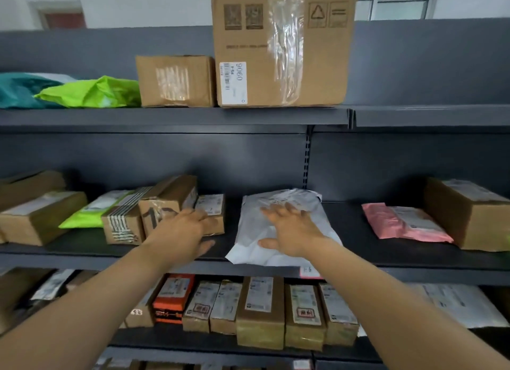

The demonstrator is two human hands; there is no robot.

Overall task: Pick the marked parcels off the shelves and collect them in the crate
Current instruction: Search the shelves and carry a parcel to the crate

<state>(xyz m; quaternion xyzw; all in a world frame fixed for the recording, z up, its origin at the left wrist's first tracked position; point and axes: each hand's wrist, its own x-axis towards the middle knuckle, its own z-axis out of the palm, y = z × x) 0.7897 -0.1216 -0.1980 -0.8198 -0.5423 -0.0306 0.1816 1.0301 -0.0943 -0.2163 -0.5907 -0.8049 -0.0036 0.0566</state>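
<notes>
Now the right grip (289, 231) lies splayed on the white parcel (249, 223), the left grip (185, 227) wide beside it.

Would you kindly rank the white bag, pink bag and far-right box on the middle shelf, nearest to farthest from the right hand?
1. White bag: directly under the right hand, whose flat fingers rest on it.
2. Pink bag: farther to the right.
3. Far-right box: beyond that, at the frame's right edge.
</notes>
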